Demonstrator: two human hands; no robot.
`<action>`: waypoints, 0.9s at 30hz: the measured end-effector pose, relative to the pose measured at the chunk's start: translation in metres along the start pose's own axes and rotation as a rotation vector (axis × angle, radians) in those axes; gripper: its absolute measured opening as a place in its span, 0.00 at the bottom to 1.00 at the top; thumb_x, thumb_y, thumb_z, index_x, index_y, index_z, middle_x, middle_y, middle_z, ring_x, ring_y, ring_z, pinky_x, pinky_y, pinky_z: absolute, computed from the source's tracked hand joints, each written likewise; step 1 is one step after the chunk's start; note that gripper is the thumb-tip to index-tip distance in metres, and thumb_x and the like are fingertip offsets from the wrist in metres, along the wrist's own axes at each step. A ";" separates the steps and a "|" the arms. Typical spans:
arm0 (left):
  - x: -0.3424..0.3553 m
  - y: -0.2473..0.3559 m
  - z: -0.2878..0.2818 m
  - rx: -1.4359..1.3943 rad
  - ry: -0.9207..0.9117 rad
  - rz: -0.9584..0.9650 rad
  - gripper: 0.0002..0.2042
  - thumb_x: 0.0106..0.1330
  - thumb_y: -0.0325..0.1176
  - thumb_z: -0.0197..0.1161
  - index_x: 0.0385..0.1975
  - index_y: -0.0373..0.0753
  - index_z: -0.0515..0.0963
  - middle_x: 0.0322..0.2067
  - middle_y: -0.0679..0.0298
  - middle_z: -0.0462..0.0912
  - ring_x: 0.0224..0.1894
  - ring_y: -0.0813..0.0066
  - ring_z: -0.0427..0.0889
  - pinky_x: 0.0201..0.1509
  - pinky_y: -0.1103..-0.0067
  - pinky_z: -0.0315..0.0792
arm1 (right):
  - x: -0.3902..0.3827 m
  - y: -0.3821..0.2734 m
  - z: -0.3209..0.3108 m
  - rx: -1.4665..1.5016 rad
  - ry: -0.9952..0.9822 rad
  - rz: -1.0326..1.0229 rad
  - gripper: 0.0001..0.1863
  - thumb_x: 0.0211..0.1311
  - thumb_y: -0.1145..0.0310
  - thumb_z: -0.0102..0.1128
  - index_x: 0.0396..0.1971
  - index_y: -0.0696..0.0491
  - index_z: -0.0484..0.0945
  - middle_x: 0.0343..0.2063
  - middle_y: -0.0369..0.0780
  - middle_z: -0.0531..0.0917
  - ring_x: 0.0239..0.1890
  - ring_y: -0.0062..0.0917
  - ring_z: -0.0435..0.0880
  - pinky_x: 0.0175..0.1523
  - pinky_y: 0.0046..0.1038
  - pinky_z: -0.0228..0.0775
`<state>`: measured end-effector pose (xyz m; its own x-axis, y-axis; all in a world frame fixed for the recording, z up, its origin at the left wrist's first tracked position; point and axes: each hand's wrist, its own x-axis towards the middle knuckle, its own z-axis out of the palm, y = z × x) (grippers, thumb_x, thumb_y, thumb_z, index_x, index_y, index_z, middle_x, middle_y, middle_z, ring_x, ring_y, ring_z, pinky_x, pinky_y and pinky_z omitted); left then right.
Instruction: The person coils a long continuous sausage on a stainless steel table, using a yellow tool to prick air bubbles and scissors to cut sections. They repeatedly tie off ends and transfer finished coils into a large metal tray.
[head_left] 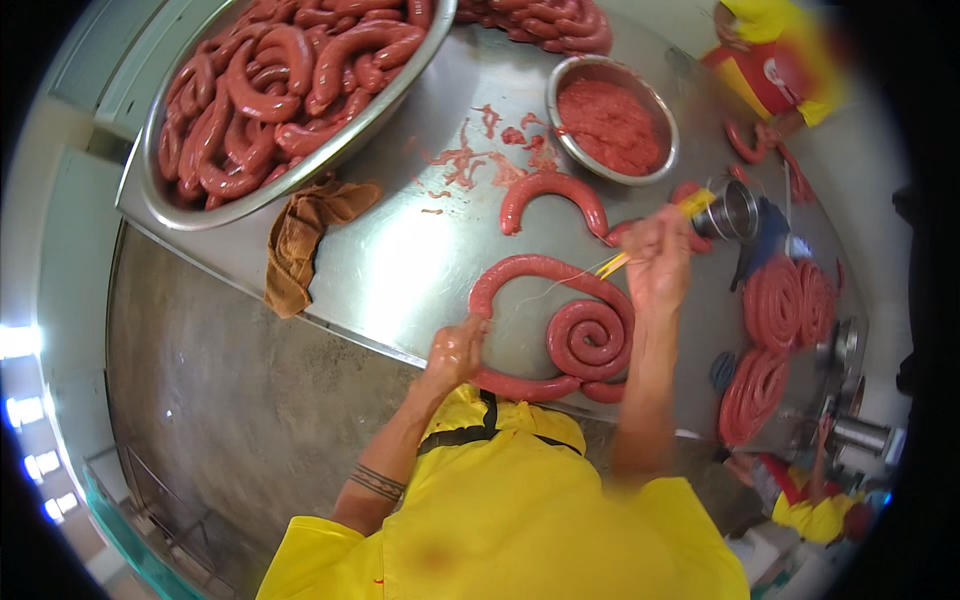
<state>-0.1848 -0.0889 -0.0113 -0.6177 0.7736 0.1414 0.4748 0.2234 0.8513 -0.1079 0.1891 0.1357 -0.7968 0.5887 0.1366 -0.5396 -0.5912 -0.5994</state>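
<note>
My left hand [457, 350] is closed round a long raw red sausage [540, 265] near the front edge of the steel table. The sausage bends in an arch, and within it lies a spiral coil of sausage [585, 338]. Over the arch's right side, my right hand [655, 260] is closed on a thin yellow tool [612, 265], its kind unclear. A pale string [545, 290] runs loosely from near that hand across the coil. Beyond my fingers is a metal cup [730, 212] with a yellow piece beside it. A curved sausage [555, 193] lies further back.
A big metal basin [290, 180] heaped with sausages stands at the far left, a brown cloth [300, 245] beside it. A bowl of ground meat [610, 120] sits behind the coil. Coiled sausages [770, 305] lie right. Co-workers in yellow are at far right.
</note>
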 end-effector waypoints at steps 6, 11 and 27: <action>0.021 -0.011 0.008 0.025 0.026 -0.331 0.08 0.73 0.30 0.52 0.39 0.34 0.77 0.23 0.49 0.80 0.26 0.60 0.82 0.30 0.66 0.73 | -0.068 -0.044 -0.077 -0.735 0.358 -0.015 0.12 0.79 0.60 0.46 0.44 0.52 0.74 0.34 0.37 0.82 0.27 0.18 0.77 0.34 0.22 0.69; 0.022 -0.021 -0.016 -0.454 0.029 -0.865 0.09 0.74 0.30 0.51 0.40 0.33 0.79 0.38 0.46 0.80 0.40 0.58 0.84 0.46 0.67 0.75 | -0.160 -0.070 -0.090 -0.981 -0.064 1.192 0.15 0.75 0.68 0.48 0.58 0.54 0.69 0.40 0.36 0.82 0.34 0.14 0.79 0.36 0.19 0.70; -0.016 -0.022 -0.026 -0.518 0.061 -0.476 0.05 0.73 0.29 0.56 0.37 0.35 0.75 0.31 0.55 0.82 0.33 0.62 0.79 0.38 0.72 0.73 | -0.041 0.128 0.025 -1.272 -0.640 0.286 0.15 0.72 0.67 0.54 0.53 0.57 0.75 0.43 0.47 0.84 0.48 0.38 0.83 0.55 0.34 0.71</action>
<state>-0.2019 -0.1218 -0.0189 -0.7257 0.6237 -0.2905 -0.2055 0.2066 0.9566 -0.1510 0.0754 0.0735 -0.9999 -0.0060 0.0124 -0.0138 0.4361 -0.8998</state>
